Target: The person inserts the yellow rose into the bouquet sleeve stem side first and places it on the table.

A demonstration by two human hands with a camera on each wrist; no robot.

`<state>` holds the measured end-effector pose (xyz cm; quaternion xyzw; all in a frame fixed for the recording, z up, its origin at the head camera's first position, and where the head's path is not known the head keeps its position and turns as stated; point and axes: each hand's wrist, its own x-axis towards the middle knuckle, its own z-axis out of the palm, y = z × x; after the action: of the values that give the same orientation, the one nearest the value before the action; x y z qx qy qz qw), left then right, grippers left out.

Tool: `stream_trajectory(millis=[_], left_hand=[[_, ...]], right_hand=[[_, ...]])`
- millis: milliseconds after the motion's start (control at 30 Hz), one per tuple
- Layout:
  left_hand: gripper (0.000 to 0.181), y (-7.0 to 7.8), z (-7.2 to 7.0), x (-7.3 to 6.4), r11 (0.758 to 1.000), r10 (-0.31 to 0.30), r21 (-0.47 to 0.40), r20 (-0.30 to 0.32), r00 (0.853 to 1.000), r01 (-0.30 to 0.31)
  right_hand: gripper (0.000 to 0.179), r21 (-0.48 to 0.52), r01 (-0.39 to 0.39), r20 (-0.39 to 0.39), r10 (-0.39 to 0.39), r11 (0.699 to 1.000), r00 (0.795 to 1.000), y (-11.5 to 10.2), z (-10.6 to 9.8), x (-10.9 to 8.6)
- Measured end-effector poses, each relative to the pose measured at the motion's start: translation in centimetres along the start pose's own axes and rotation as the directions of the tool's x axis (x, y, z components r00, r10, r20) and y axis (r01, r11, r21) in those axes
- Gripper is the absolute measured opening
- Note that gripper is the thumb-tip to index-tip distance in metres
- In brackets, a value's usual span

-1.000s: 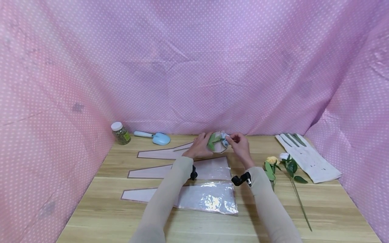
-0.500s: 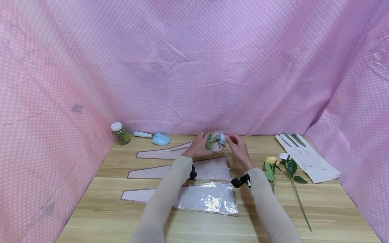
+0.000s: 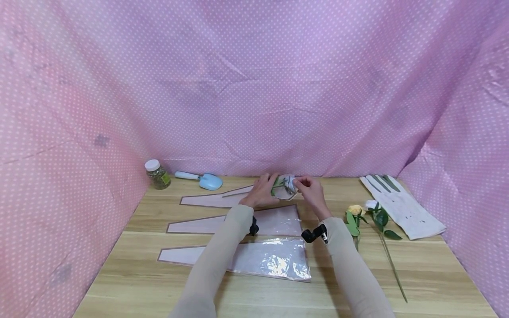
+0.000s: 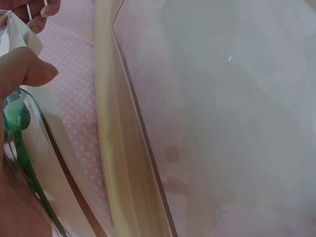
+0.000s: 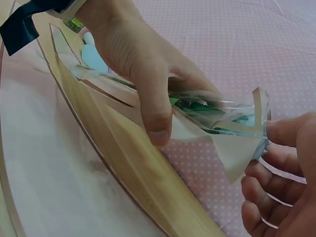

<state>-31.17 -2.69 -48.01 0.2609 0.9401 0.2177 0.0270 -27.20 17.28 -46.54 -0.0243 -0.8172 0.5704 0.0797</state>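
Note:
My left hand [image 3: 260, 192] grips a clear, pale-backed flower sleeve [image 5: 190, 131] near the back of the table, its thumb across the sleeve's side. Inside lies an artificial flower with pale blue petals [image 3: 291, 181] at the wide mouth, green leaves [image 5: 197, 105] behind the plastic and a green stem [image 4: 30, 175] toward the narrow end. My right hand [image 3: 312, 194] pinches the sleeve's mouth edge between thumb and forefinger, right beside the petals; its other fingers curl below. Two more flat flower sleeves, a middle one [image 3: 278, 221] and a front one [image 3: 258, 260], lie under or near my forearms.
At the back left stand a lidded jar [image 3: 158, 175] and a light blue trowel [image 3: 210, 181]. To the right lie a yellow rose [image 3: 355, 210], a white rose [image 3: 372, 204] with a long stem and a white glove [image 3: 409, 210]. A pink dotted cloth [image 3: 254, 88] hangs behind.
The right hand has shifted slightly left along the sleeve's mouth. The petals and leaves sit a little differently in the opening, and the mouth looks less round. The left hand keeps its grip.

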Motion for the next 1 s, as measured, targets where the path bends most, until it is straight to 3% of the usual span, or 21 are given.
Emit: stream_trajectory(millis=[300, 633, 867, 1000], left_hand=[[0.094, 0.13, -0.36, -0.19, 1.000, 0.013, 0.005, -0.013, 1.000, -0.013], [0.094, 0.23, -0.17, -0.11, 1.000, 0.006, 0.005, -0.025, 1.000, -0.006], [0.093, 0.57, -0.14, 0.09, 0.999, 0.044, 0.034, -0.024, 0.999, -0.043], [0.090, 0.60, -0.09, 0.20, 0.998, 0.051, 0.029, -0.030, 0.998, -0.050]], right_hand=[[0.024, -0.020, 0.110, 0.013, -0.110, 0.994, 0.994, 0.20, 0.01, -0.02], [0.024, -0.053, 0.133, 0.032, -0.132, 0.990, 0.991, 0.13, 0.23, 0.05], [0.025, -0.075, 0.052, 0.048, -0.048, 0.996, 0.998, -0.18, 0.44, 0.14], [0.027, -0.078, 0.091, 0.057, -0.087, 0.993, 0.995, -0.16, 0.43, 0.01]])
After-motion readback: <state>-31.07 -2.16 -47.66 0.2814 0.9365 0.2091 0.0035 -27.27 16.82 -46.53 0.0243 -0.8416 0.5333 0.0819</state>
